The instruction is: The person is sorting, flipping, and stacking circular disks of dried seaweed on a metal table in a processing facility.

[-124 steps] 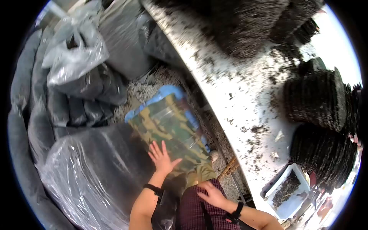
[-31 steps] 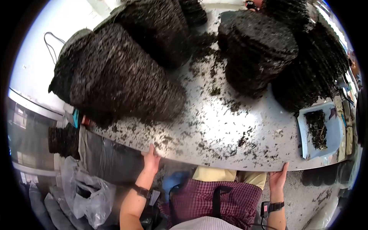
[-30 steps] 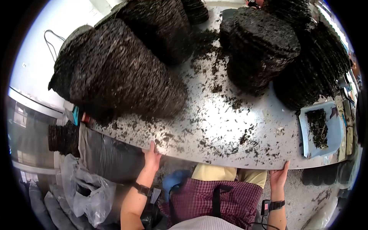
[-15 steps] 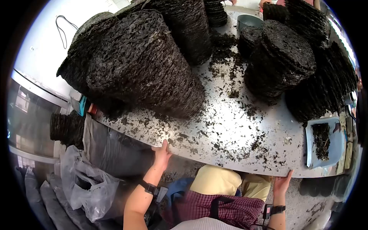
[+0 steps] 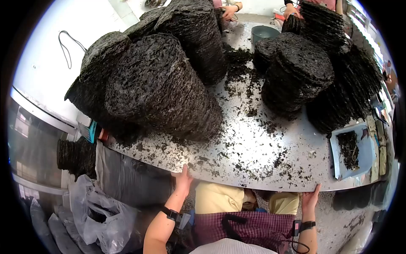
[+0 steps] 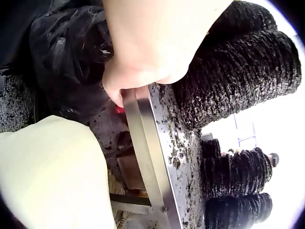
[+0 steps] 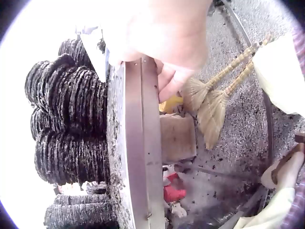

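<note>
Both hands hold the near edge of a metal-topped table (image 5: 228,177), well apart. My left hand (image 5: 183,182) has its thumb on top and its fingers going under the rim; in the left wrist view the hand (image 6: 147,62) wraps that metal edge. On the other side, my right hand (image 5: 310,200) grips the same edge; its fingers (image 7: 172,83) curl beneath it in the right wrist view. Dark flakes lie scattered over the tabletop. Tall stacks of round, dark dried seaweed sheets stand at left (image 5: 156,84) and right (image 5: 300,67).
A blue tray (image 5: 367,148) of dark scraps sits at right, a green bowl (image 5: 263,33) at the back. Other people's hands (image 5: 230,12) show across the table. A clear plastic bag (image 5: 101,224) is at lower left. Straw brooms (image 7: 212,117) lie below the table.
Earlier, my left hand was over a camouflage-covered seat and my right hand at the lap; now both grip the table edge. Since a second ago, the left hand has shifted slightly right.
</note>
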The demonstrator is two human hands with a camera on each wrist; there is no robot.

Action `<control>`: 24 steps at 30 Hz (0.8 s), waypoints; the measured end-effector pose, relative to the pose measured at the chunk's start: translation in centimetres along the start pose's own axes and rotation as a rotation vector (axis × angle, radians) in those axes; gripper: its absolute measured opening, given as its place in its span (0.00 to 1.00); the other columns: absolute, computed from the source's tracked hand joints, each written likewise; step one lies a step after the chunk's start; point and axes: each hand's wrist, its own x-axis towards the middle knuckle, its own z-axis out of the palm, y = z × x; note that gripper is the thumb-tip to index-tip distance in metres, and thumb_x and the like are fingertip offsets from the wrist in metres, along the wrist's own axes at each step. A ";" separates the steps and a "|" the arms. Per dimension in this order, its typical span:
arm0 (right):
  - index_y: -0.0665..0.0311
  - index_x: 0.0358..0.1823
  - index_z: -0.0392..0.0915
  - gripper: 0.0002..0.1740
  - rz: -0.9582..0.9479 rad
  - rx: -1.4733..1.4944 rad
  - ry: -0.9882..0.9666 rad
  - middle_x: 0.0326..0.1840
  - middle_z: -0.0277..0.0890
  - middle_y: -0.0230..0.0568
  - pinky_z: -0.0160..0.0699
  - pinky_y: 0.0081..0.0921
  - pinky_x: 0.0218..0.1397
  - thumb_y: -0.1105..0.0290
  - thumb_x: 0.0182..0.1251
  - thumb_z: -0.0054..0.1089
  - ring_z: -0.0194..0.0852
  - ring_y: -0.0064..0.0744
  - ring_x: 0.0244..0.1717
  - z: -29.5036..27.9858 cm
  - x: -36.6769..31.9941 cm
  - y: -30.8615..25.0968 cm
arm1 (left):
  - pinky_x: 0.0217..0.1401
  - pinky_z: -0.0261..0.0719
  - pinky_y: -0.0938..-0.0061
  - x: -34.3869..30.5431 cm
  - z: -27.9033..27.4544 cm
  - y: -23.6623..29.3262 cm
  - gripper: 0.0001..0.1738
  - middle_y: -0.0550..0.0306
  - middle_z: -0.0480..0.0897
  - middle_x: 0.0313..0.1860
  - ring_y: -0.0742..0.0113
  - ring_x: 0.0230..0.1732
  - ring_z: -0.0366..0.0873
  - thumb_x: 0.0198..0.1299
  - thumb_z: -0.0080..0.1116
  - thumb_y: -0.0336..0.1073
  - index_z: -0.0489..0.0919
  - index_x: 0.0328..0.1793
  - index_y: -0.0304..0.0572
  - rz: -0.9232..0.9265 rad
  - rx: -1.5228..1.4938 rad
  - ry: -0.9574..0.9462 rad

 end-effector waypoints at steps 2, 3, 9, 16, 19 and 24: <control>0.60 0.72 0.57 0.38 -0.011 -0.005 0.038 0.69 0.65 0.41 0.64 0.37 0.69 0.42 0.70 0.49 0.65 0.38 0.66 0.2 0.1 -0.1 | 0.71 0.60 0.53 -0.4 0.2 0.1 0.15 0.67 0.65 0.34 0.71 0.41 0.67 0.72 0.48 0.45 0.60 0.55 0.49 -0.001 0.005 -0.006; 0.60 0.71 0.57 0.39 -0.001 -0.013 0.018 0.68 0.65 0.40 0.65 0.36 0.68 0.42 0.69 0.50 0.65 0.37 0.66 0.3 -0.1 -0.4 | 0.70 0.60 0.53 -0.7 0.3 0.2 0.16 0.67 0.65 0.33 0.71 0.40 0.66 0.72 0.48 0.45 0.59 0.55 0.50 0.002 0.005 0.003; 0.59 0.70 0.59 0.39 0.038 -0.055 -0.013 0.67 0.67 0.39 0.65 0.36 0.67 0.39 0.69 0.48 0.67 0.38 0.64 0.4 -0.2 -0.5 | 0.67 0.63 0.58 0.2 0.2 -0.4 0.16 0.68 0.61 0.28 0.73 0.32 0.61 0.71 0.50 0.46 0.58 0.52 0.53 -0.006 -0.017 0.035; 0.59 0.69 0.60 0.39 0.018 -0.074 -0.031 0.65 0.69 0.39 0.67 0.36 0.65 0.40 0.67 0.52 0.69 0.37 0.61 0.7 -0.5 -0.5 | 0.68 0.62 0.60 0.5 -0.4 -0.8 0.23 0.69 0.64 0.30 0.74 0.34 0.64 0.69 0.53 0.46 0.56 0.62 0.57 0.008 -0.048 0.002; 0.57 0.68 0.62 0.37 -0.018 -0.081 0.016 0.62 0.72 0.39 0.70 0.38 0.58 0.39 0.68 0.49 0.72 0.38 0.57 0.8 -0.1 -0.4 | 0.69 0.62 0.59 0.1 0.5 -1.0 0.35 0.68 0.66 0.41 0.72 0.45 0.66 0.70 0.52 0.45 0.41 0.72 0.66 0.045 -0.086 -0.021; 0.59 0.69 0.60 0.39 -0.016 -0.066 0.049 0.65 0.69 0.40 0.67 0.39 0.62 0.40 0.68 0.50 0.70 0.39 0.61 0.6 -0.3 -0.1 | 0.72 0.59 0.57 1.8 -2.4 -3.0 0.51 0.64 0.66 0.59 0.67 0.56 0.67 0.71 0.49 0.45 0.17 0.76 0.71 0.025 -0.028 -0.132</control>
